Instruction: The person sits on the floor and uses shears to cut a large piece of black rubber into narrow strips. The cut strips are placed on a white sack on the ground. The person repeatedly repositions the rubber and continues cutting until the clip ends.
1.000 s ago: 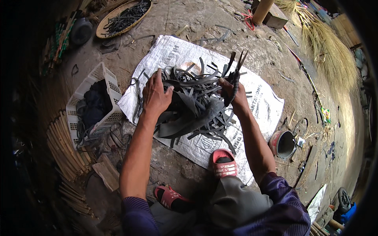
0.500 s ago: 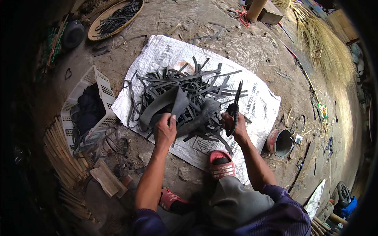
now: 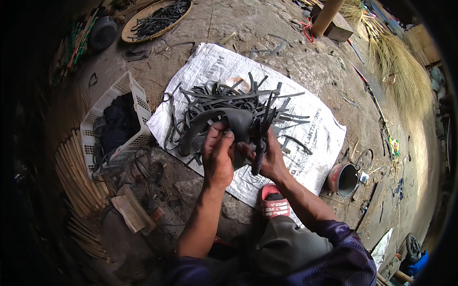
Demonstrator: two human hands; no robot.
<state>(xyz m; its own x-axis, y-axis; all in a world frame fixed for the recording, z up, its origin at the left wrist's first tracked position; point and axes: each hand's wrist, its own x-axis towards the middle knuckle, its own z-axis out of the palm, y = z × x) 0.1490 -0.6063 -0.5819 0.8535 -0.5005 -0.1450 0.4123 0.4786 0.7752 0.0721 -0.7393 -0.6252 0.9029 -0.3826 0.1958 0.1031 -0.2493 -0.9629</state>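
Note:
My left hand (image 3: 219,159) is closed on a wide band of black rubber (image 3: 241,121), its thumb pressing on the near edge. Close beside it, my right hand (image 3: 273,159) grips dark-handled scissors (image 3: 260,155) with the blades pointing away from me. The right fingertips reach toward the rubber band; whether they touch it is hard to make out. Beneath both hands lies a tangled heap of thin black rubber strips (image 3: 214,100), spread over a white woven sack (image 3: 191,71).
A white plastic crate (image 3: 138,97) with dark cloth stands at left, near bundled sticks (image 3: 76,167). A round woven tray (image 3: 126,33) of black strips sits far left. At right are a bucket (image 3: 336,178), straw brooms (image 3: 400,71) and a wooden post (image 3: 328,16).
My hands have come together over the sack; the right hand with the scissors moved left toward the rubber band. The band has been lifted and turned in my left hand. The view shifted slightly.

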